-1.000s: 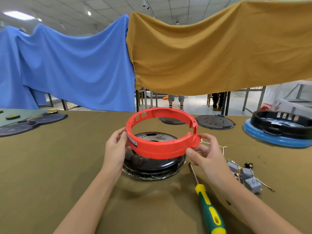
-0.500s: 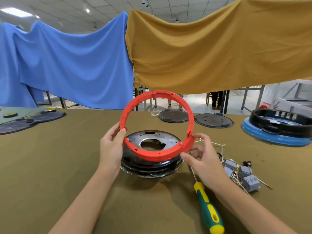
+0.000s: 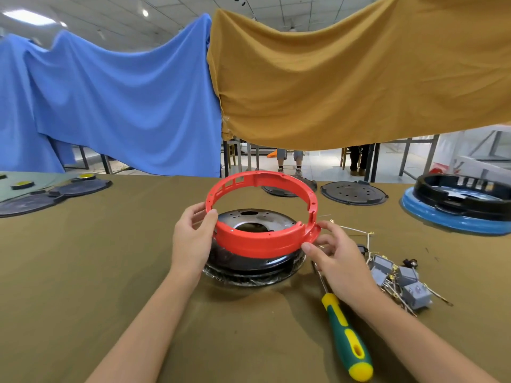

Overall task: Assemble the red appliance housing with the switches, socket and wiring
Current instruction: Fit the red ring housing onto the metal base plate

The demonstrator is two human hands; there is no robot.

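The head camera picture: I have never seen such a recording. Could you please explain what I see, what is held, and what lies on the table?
No machine here: a camera worn on a person's head looks down at their two bare hands. The left hand and right hand hold a red ring housing above a black metal plate. On the brown cloth table lie a green and yellow screwdriver and grey switches with wires.

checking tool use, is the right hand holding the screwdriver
No, the screwdriver lies on the table while the right hand holds the red housing.
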